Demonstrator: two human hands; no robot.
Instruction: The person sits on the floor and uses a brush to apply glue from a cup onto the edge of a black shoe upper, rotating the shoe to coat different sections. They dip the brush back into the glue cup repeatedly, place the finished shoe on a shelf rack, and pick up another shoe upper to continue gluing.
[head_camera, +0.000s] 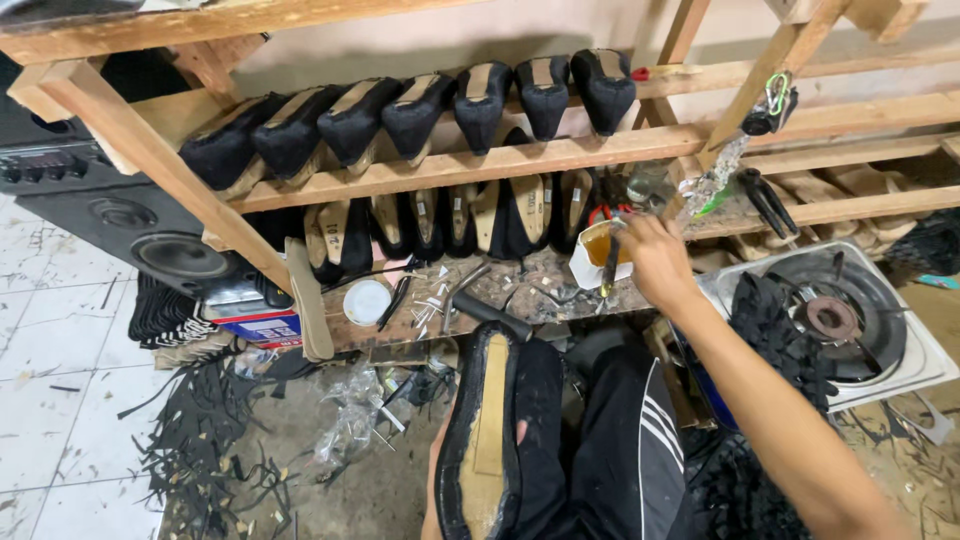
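Centre frame, right hand (655, 262) grasps a brush (609, 268) dipped into the glue pot (590, 258); left hand (437, 470), lower centre, cradles the sole-up shoe (480, 430) on the lap, ready for glue.

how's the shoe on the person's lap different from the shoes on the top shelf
The shoe on the lap lies sole-up and alone, held from below by the left hand; the top-shelf shoes stand tilted in a packed row. The lap shoe's tan sole faces the camera fully; theirs show as narrow strips. Both are black with tan soles.
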